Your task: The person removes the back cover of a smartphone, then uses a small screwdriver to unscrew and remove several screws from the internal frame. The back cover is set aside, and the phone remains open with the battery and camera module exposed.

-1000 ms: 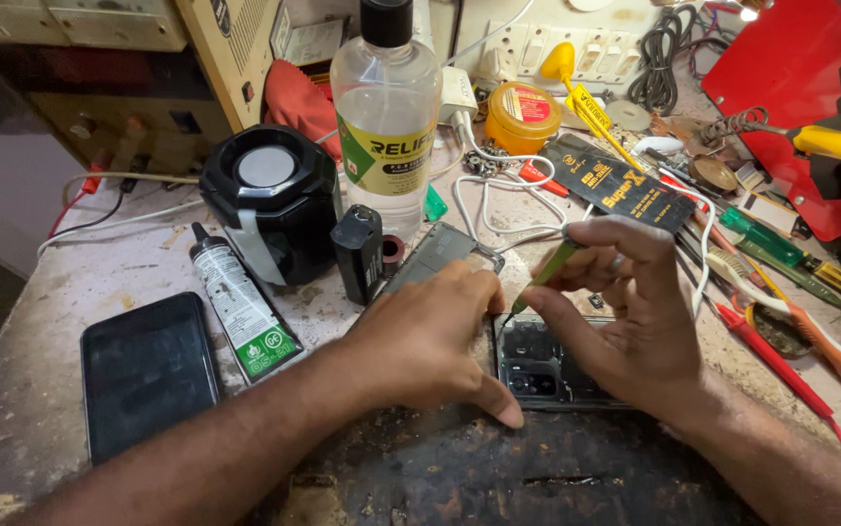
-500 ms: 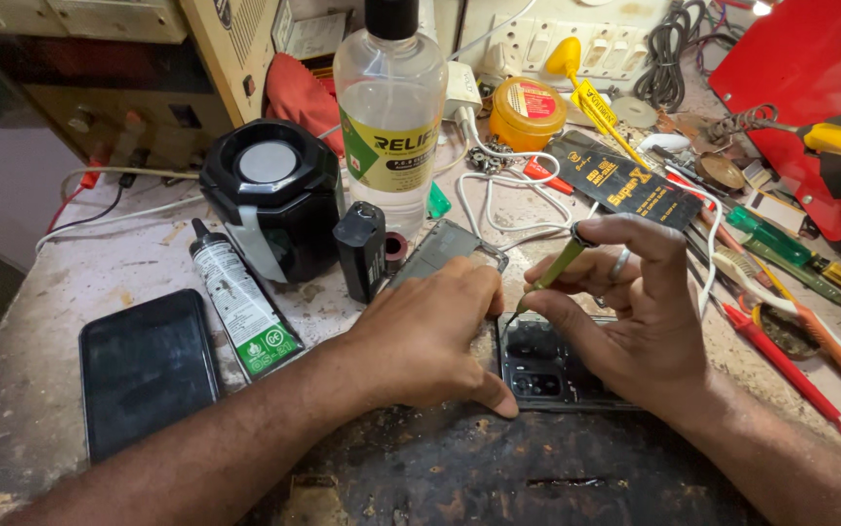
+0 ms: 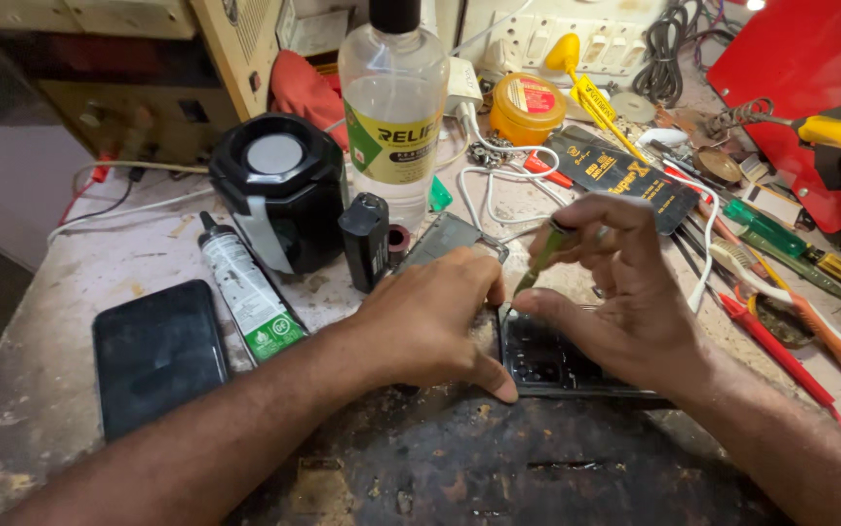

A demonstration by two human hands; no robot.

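**Packages, labels and a dark screen on the bench**

A tall clear bottle (image 3: 393,107) with a black cap stands at the back, wearing a yellow and green label (image 3: 393,144). Just right of it sits a round yellow tin (image 3: 526,109) with a red label on its lid. Farther right a flat black packet (image 3: 619,175) with yellow print lies slanted. At the left a white glue tube (image 3: 245,290), green at its lower end, lies beside a phone (image 3: 157,355) whose screen is dark.

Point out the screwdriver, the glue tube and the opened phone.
screwdriver (image 3: 544,251), head view, green handle
glue tube (image 3: 245,290), head view, white body
opened phone (image 3: 547,362), head view, exposed inside
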